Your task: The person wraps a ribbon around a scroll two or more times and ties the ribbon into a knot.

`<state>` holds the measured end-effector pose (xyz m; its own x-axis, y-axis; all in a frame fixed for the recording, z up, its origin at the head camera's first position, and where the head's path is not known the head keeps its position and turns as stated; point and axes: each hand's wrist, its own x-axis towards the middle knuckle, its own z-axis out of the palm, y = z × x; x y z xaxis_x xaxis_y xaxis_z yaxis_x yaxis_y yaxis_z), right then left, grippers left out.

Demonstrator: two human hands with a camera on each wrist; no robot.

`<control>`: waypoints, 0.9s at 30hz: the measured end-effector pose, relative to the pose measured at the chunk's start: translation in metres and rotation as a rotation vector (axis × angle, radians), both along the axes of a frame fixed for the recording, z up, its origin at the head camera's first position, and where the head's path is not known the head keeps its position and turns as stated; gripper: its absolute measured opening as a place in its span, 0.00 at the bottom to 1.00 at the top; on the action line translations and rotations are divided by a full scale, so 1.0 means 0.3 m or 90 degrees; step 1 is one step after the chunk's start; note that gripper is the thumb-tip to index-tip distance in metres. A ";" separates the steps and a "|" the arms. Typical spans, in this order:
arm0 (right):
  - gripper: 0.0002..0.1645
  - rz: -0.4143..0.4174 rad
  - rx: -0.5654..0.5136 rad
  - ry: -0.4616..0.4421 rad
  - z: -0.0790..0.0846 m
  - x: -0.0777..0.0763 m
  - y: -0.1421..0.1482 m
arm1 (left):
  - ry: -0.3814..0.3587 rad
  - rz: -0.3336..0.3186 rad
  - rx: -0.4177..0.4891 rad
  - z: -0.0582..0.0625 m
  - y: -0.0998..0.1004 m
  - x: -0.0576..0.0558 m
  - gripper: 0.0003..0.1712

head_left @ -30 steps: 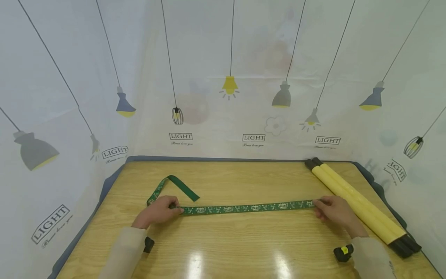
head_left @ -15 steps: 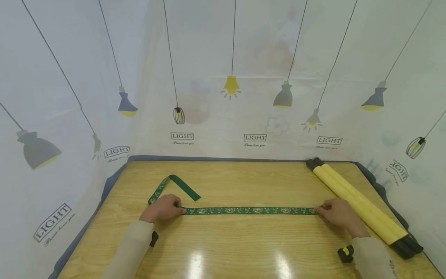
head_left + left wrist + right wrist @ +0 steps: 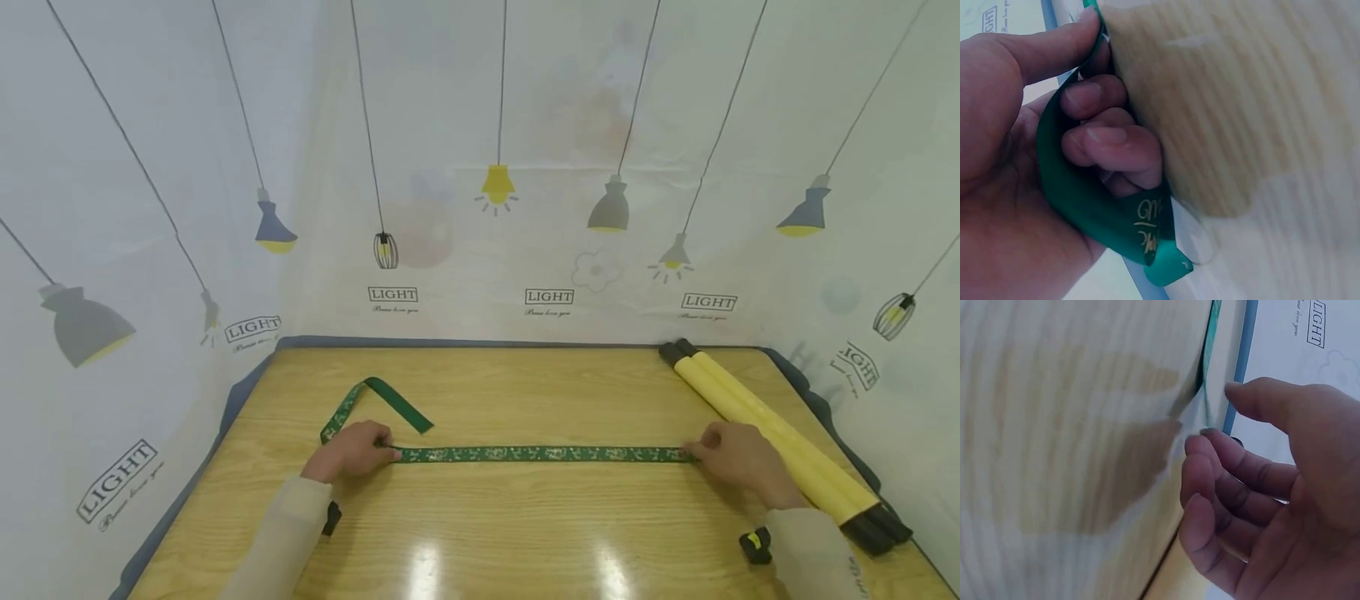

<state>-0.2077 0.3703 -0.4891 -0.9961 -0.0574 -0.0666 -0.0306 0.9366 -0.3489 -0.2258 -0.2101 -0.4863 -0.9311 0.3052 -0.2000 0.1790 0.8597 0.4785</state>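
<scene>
A green ribbon with a light printed pattern lies stretched straight across the wooden table. My left hand pinches it between thumb and index finger. In the left wrist view, the ribbon passes through the palm, around the curled fingers. Behind the left hand the rest of it folds over, its plain end pointing right. My right hand is at the ribbon's right end. In the right wrist view, the thumb and index finger stand apart, and the ribbon's end reaches just to the index fingertip.
Two long yellow rolls with black ends lie slanting along the table's right side. Small black devices sit by both wrists. A white curtain printed with lamps surrounds the wooden table on the back and sides.
The ribbon has come down from a slight slant to lie straight and level. My right hand has moved slightly right and its thumb and finger have parted from the end. The left hand keeps its pinch.
</scene>
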 end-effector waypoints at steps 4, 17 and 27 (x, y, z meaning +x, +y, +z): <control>0.32 0.007 -0.028 0.037 0.017 -0.006 0.015 | 0.010 -0.001 -0.001 0.000 0.005 0.011 0.11; 0.57 0.054 0.005 0.130 0.070 -0.087 0.095 | 0.048 0.000 -0.007 -0.031 -0.002 0.022 0.11; 0.75 0.014 0.095 0.026 0.047 -0.165 0.227 | 0.039 0.015 -0.006 -0.028 0.001 0.022 0.10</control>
